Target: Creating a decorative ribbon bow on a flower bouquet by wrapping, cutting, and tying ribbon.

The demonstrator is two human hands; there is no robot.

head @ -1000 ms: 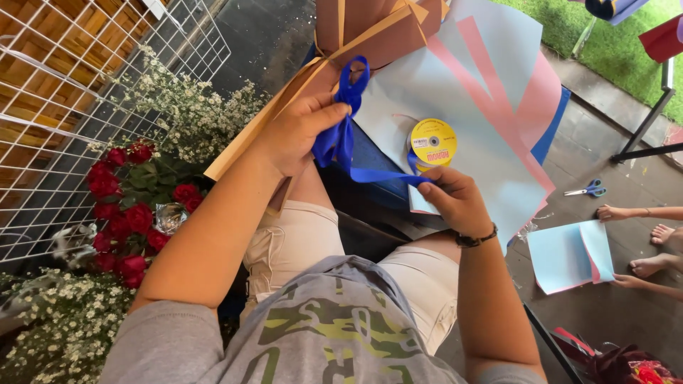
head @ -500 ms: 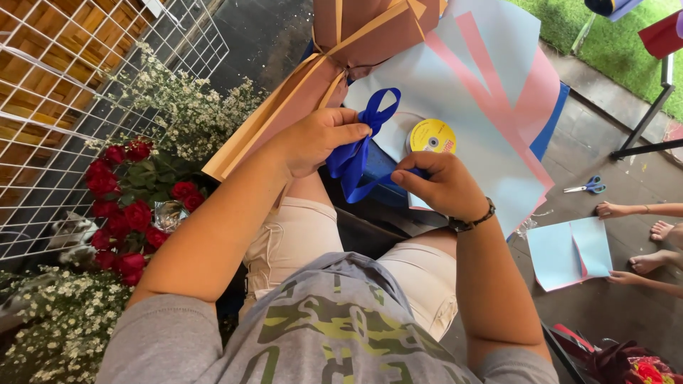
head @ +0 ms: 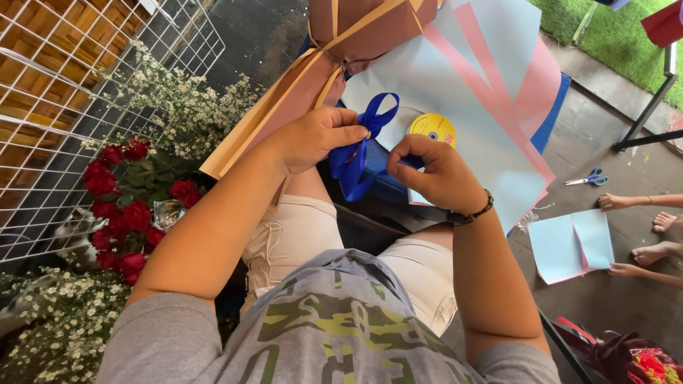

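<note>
Your left hand pinches the blue ribbon where its loops cross, the thumb and fingers clamped tight on the fold, with one loop standing up above the knuckles and the tails hanging down toward your lap. Your right hand is curled closed around the ribbon's other end, just beside the left, with the yellow spool lying right behind it on the pale blue paper. The likely trouble is the loop slipping out of the left pinch if that grip eases, since satin ribbon tends to be slick and the bow would then fall open. A hard tug from the right hand could also drag the spool off the paper or crease the sheets under it. The brown wrapped bundle sits close above your hands, so a wide swing could knock it. The red roses stand well apart to your left.
</note>
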